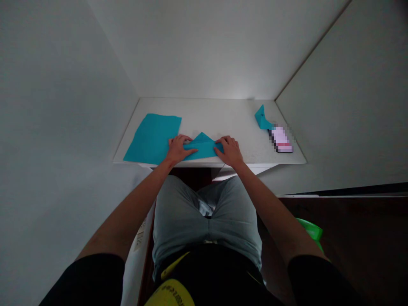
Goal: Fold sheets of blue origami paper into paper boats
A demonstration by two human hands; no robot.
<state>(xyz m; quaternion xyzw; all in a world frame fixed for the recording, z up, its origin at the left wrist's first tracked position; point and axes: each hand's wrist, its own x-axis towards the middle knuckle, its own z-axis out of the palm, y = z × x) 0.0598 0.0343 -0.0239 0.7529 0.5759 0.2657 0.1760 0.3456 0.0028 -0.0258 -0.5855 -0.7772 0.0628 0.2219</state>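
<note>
A blue sheet of paper [204, 148], folded with a pointed peak at its far side, lies on the white desk close to the front edge. At its left end is my left hand [179, 148], thumb laid over the paper and fingers curled at the upper fold. My right hand [230, 150] grips the opposite end, its thumb and fingers at the edge there. Left of my left hand lies a larger flat blue sheet [153, 138], partly under that hand. A small folded blue paper figure [262, 118] sits toward the back right.
A phone [281, 139], blurred by pixels, lies at the right of the white desk [229, 117], touching or close to the paper figure. Walls close in on the left, back and right. A green container [310, 229] stands on the floor to the lower right.
</note>
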